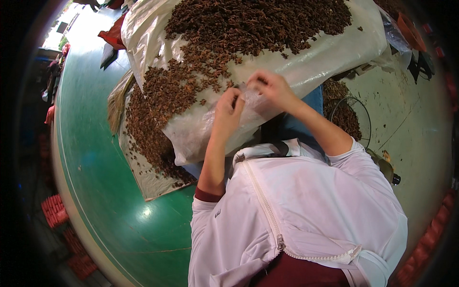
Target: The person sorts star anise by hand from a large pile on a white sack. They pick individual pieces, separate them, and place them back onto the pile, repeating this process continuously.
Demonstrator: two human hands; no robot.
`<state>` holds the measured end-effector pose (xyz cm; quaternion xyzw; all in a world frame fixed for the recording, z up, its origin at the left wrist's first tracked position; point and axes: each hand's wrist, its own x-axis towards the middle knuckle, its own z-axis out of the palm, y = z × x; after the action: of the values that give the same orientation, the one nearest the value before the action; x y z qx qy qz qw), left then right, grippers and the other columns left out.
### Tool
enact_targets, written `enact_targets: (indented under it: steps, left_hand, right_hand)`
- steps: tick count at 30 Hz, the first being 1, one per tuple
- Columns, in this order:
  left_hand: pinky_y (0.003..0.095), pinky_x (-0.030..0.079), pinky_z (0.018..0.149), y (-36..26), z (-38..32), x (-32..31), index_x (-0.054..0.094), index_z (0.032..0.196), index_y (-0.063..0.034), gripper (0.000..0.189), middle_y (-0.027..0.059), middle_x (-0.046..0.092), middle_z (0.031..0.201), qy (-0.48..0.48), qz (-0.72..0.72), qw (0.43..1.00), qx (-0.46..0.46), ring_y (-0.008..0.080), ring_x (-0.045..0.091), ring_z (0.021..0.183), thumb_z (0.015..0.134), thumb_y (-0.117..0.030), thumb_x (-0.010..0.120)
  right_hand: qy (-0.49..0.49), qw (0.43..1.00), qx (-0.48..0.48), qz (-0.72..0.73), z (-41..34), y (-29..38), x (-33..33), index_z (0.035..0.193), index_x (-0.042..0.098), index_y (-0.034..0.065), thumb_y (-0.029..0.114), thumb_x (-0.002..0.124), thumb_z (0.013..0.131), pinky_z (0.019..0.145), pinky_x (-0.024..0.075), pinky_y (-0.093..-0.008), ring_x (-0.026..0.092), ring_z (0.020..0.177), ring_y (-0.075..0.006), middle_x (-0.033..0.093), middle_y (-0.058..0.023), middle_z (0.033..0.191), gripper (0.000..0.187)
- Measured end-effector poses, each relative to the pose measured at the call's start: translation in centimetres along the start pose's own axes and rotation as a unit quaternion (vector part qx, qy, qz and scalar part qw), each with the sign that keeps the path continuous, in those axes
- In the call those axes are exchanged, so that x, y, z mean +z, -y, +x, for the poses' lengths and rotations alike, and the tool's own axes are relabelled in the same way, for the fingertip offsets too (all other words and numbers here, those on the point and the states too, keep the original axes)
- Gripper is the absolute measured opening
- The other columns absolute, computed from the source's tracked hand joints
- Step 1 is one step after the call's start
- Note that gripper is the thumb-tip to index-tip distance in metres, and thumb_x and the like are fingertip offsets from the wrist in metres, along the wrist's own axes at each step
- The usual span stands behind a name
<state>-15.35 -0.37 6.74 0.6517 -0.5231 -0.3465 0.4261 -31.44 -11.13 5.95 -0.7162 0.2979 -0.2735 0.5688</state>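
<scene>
A large pile of dried star anise [265,21] lies on a pale plastic sheet [308,68] in front of me. Loose star anise pods trail from it down to a second heap [161,93] at the left. My left hand [228,109] is over the sheet's near part, its fingers curled beside a few scattered pods. Close to its right, my right hand [273,89] has bent fingers and is blurred. Something small and greyish shows by the left fingertips, too unclear to name. Whether either hand grips anything is hidden by the fingers.
A straw broom [120,102] leans at the left heap, which spreads onto a floor sheet [148,184]. At the right, a round wire-rimmed basket [358,118] stands beside more star anise [344,114]. An orange-red basin [410,34] is at the far right. Red stacked bags [54,211] line the left side.
</scene>
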Motion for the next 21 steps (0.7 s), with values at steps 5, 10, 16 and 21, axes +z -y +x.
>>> enact_targets:
  steps: [5, 10, 16, 21]
  left_hand:
    - [0.0317, 0.049, 0.073, -2.0, -2.6, 1.8, 0.056, 0.111, -0.0026, 0.036, 0.0124, 0.058, 0.102, 0.328, -0.061, 0.938, 0.098, 0.0241, 0.06, 0.081, 0.081, -0.012, 0.072]
    - [0.045, 0.03, 0.106, 5.5, 1.6, -1.4, 0.047, 0.136, -0.0111, 0.055, 0.014, 0.046, 0.138, -0.127, 0.37, 0.905, 0.165, 0.0295, 0.043, 0.128, 0.085, -0.013, 0.067]
    - [0.0537, 0.014, 0.113, 13.6, 6.0, -11.5, 0.041, 0.143, -0.0175, 0.055, 0.0125, 0.034, 0.149, -0.164, 0.517, 0.84, 0.017, 0.0282, 0.027, 0.14, 0.092, -0.033, 0.057]
    - [0.0526, 0.009, 0.116, 11.0, 10.8, -10.1, 0.042, 0.142, -0.0246, 0.046, 0.0087, 0.03, 0.154, -0.191, 0.531, 0.825, -0.029, 0.0227, 0.019, 0.145, 0.097, -0.029, 0.05]
  right_hand:
    - [-0.248, 0.921, -0.103, -0.283, 4.5, -1.7, -2.5, 0.111, 0.062, 0.0067, 0.011, 0.061, 0.088, 0.082, 0.0497, -0.0362, 0.059, 0.096, -0.0253, 0.063, -0.0073, 0.102, 0.024]
    - [-0.16, 0.907, -0.185, -0.342, 10.3, -4.4, 1.6, 0.113, 0.062, 0.0116, 0.014, 0.058, 0.09, 0.085, 0.0496, -0.0399, 0.056, 0.102, -0.0274, 0.061, -0.0089, 0.101, 0.023]
    - [-0.122, 0.908, -0.146, -0.373, 11.7, -5.6, 4.1, 0.097, 0.061, 0.0084, 0.01, 0.061, 0.086, 0.08, 0.0489, -0.0402, 0.057, 0.097, -0.0287, 0.06, -0.0073, 0.094, 0.011]
    - [-0.143, 0.928, -0.14, -0.313, 10.1, -5.4, 3.6, 0.094, 0.06, 0.0084, 0.01, 0.059, 0.087, 0.078, 0.0479, -0.0407, 0.058, 0.094, -0.03, 0.061, -0.0086, 0.093, 0.008]
